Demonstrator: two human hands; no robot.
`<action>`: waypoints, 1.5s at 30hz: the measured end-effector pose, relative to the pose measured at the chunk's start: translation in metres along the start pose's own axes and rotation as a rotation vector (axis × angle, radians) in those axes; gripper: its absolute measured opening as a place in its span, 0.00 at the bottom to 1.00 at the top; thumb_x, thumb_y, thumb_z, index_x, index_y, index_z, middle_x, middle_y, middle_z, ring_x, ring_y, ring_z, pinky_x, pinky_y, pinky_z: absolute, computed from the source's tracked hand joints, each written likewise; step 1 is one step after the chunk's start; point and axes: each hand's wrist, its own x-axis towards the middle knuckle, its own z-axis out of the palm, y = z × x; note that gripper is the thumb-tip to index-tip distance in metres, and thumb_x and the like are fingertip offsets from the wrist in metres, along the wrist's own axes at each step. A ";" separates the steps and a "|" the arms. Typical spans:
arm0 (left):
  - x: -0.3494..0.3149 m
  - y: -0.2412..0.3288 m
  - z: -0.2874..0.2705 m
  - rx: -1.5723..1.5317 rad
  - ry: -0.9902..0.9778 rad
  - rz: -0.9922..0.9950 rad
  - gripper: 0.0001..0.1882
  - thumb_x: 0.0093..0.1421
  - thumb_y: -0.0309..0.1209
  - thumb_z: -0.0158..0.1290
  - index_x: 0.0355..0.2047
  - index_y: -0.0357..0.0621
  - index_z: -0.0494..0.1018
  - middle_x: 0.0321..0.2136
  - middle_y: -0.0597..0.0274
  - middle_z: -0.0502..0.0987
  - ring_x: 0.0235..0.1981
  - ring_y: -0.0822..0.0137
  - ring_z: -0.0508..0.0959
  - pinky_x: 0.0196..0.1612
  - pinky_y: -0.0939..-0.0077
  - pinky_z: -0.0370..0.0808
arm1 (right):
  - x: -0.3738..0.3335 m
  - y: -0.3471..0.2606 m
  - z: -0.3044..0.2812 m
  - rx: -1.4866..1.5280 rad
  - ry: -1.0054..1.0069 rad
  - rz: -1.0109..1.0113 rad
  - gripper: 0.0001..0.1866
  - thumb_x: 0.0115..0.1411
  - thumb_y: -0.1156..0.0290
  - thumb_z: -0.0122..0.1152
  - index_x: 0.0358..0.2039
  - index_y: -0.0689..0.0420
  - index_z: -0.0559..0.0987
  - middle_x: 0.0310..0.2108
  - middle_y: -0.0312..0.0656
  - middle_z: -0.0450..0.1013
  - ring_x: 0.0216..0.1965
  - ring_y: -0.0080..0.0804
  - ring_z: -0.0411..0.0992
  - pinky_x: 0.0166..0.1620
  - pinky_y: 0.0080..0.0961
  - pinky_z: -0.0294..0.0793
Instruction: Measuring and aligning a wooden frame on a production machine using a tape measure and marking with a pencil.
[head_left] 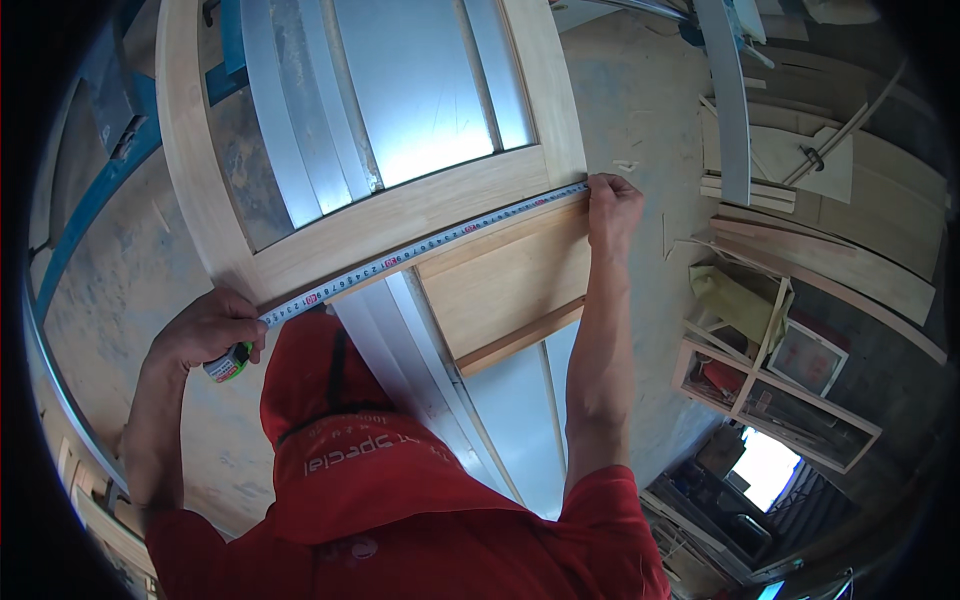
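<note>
The right hand (614, 208) hides one end of the tape (430, 243).

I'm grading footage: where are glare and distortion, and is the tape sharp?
Head view: glare whitens the smooth silvery metal surface; head view: white rectangular patch, lower right, blown out; head view: long blue metal beam bows; head view: thin white measuring tape looks sharp.

Here's the tape (430, 243), blade drawn out long and taut, pale with dark graduations and flashes of red, slanting up from lower left to upper right! Its case (228, 366), green and dark, sits just below the left end. And the frame (400, 205): pale bare wood, lying over the silvery bench (430, 95), its end rail right alongside the blade!
</note>
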 end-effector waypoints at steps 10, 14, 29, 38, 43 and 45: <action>-0.030 -0.089 -0.027 0.136 0.077 0.179 0.16 0.67 0.36 0.56 0.25 0.37 0.81 0.22 0.60 0.80 0.27 0.69 0.79 0.37 0.70 0.76 | -0.064 -0.016 0.028 -0.521 0.066 -0.142 0.23 0.62 0.54 0.63 0.34 0.66 0.88 0.25 0.55 0.81 0.29 0.41 0.77 0.40 0.44 0.75; -0.063 -0.118 -0.028 0.168 0.136 0.096 0.18 0.68 0.40 0.57 0.31 0.35 0.84 0.26 0.57 0.84 0.31 0.69 0.81 0.39 0.69 0.76 | -0.084 -0.007 0.030 -0.459 0.121 -0.225 0.25 0.60 0.52 0.60 0.36 0.66 0.88 0.29 0.55 0.83 0.31 0.46 0.80 0.43 0.44 0.76; -0.109 -0.207 -0.023 0.053 0.206 0.150 0.11 0.70 0.32 0.54 0.40 0.38 0.82 0.30 0.63 0.84 0.32 0.72 0.78 0.40 0.72 0.73 | -0.137 -0.010 0.022 -0.477 0.115 -0.225 0.27 0.61 0.50 0.62 0.38 0.66 0.88 0.30 0.54 0.84 0.32 0.44 0.80 0.42 0.43 0.76; -0.118 -0.217 -0.013 0.062 0.190 0.124 0.11 0.69 0.30 0.52 0.41 0.38 0.82 0.30 0.62 0.84 0.33 0.70 0.78 0.42 0.70 0.74 | -0.161 -0.010 0.019 -0.438 0.125 -0.184 0.25 0.61 0.53 0.61 0.38 0.66 0.88 0.32 0.55 0.84 0.34 0.46 0.81 0.45 0.43 0.78; -0.117 -0.223 -0.011 0.084 0.201 0.189 0.11 0.69 0.30 0.51 0.40 0.38 0.82 0.30 0.62 0.84 0.34 0.70 0.78 0.42 0.70 0.74 | -0.167 -0.015 0.018 -0.392 0.094 -0.173 0.29 0.62 0.51 0.60 0.41 0.70 0.87 0.36 0.58 0.84 0.38 0.49 0.81 0.46 0.45 0.76; -0.117 -0.223 -0.010 0.100 0.206 0.184 0.11 0.69 0.30 0.51 0.40 0.38 0.82 0.31 0.62 0.83 0.34 0.69 0.79 0.43 0.69 0.74 | -0.170 -0.014 0.017 -0.364 0.095 -0.168 0.29 0.62 0.52 0.60 0.42 0.70 0.87 0.36 0.57 0.84 0.37 0.49 0.81 0.46 0.45 0.76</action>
